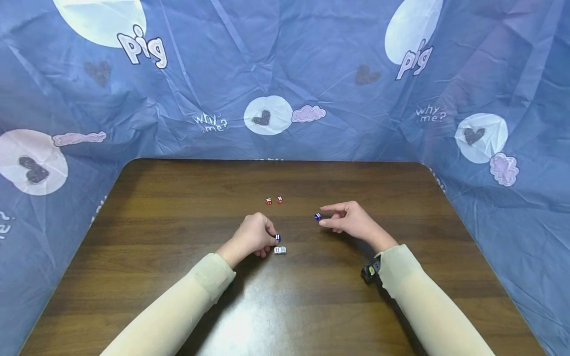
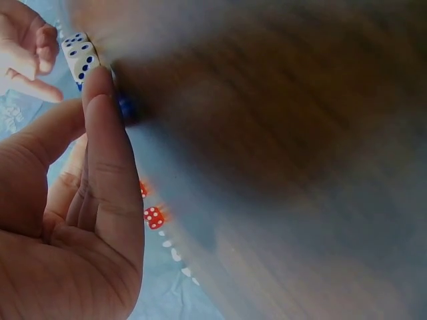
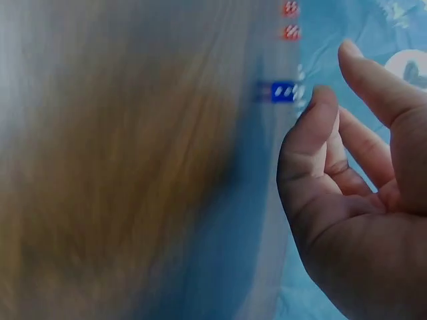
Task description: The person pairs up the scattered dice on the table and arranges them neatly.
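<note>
My left hand [image 1: 255,234] pinches a blue die [image 1: 277,238] between thumb and fingertips, close over the table. In the left wrist view, the fingers partly cover this blue die [image 2: 125,107]. Just in front of it two white dice [image 1: 280,250] with blue pips sit side by side. To the right, my right hand [image 1: 349,218] holds nothing, its thumb and index finger spread apart. A second blue die [image 1: 317,216] lies on the table right by those fingertips. The right wrist view shows that blue die [image 3: 283,92] beyond the hand.
Two red dice [image 1: 274,200] with white pips stand farther back on the brown wooden table [image 1: 178,198], a small gap between them. Blue printed cloth [image 1: 187,99] hangs behind the table and along its sides. A black wrist device [image 1: 370,271] is strapped at the right sleeve cuff.
</note>
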{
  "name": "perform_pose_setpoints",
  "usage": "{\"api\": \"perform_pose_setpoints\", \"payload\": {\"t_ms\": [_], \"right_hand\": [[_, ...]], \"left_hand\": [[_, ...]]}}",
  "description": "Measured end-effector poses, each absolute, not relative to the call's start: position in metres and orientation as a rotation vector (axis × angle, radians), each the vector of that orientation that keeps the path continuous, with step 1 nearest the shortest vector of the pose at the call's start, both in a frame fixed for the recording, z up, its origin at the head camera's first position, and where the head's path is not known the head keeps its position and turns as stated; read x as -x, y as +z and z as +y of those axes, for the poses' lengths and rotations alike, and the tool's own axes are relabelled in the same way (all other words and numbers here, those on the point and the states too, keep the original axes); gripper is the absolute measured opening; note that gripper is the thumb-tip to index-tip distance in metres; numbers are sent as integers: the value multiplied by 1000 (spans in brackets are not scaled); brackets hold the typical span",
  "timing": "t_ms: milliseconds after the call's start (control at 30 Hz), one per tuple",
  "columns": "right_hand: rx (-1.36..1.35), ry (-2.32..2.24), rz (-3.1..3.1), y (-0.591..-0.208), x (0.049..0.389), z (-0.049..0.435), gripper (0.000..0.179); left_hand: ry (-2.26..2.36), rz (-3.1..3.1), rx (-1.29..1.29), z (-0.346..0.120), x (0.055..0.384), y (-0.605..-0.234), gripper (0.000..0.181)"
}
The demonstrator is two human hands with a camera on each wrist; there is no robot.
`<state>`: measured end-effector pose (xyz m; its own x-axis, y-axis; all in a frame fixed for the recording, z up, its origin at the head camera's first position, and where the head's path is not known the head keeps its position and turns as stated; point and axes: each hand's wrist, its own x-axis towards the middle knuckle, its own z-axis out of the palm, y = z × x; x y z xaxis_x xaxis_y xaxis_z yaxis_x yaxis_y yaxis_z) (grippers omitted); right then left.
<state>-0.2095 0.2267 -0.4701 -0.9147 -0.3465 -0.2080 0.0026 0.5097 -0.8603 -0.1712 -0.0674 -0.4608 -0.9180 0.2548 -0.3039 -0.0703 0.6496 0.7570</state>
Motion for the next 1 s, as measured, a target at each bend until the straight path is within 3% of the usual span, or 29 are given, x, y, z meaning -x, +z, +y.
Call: {"api": "perform_pose_setpoints", "payload": {"t_ms": [467, 1000], "right_hand": [[278, -1186, 2436, -479, 237, 222, 36], [229, -1127, 2468, -476, 239, 213, 27]], "left_hand": [[1194, 2451, -132, -68, 171, -460, 10], [1206, 2442, -136, -70, 174, -464, 10]]}}
